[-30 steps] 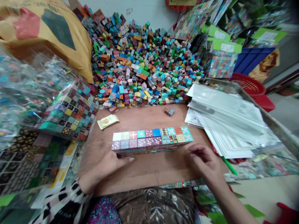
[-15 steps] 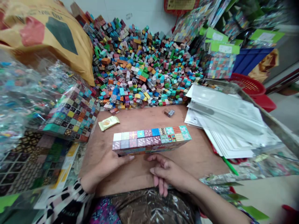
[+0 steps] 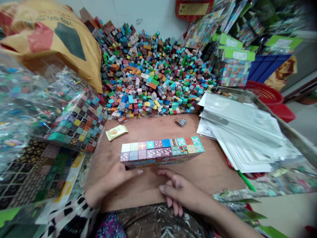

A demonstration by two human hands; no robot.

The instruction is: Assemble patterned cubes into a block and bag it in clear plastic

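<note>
Head view: a brown wooden counter before the person, its near edge against a dark patterned cloth over the lap.
Block row: a long bar of colourful patterned square blocks, two rows across its top, lying across the middle of the counter, roughly along its near edge.
Left hand: at the bar's near left corner, thumb stretched along the near side; the other fingers are mostly hidden, so I cannot tell whether they grip.
Right hand: near the counter's near edge, holding nothing visible; thumb and index finger narrowly parted, the rest loosely curled, index tip just beside the bar's near side.
Wrapper: a small pale yellow plastic packet, near the counter's far left corner.
Loose block: a small brown and grey patterned piece, close to the far edge.
Heap: many multicoloured small blocks, piled beyond the far edge.
Sheets: a fanned stack of white flat sheets, overlapping the right edge.
</note>
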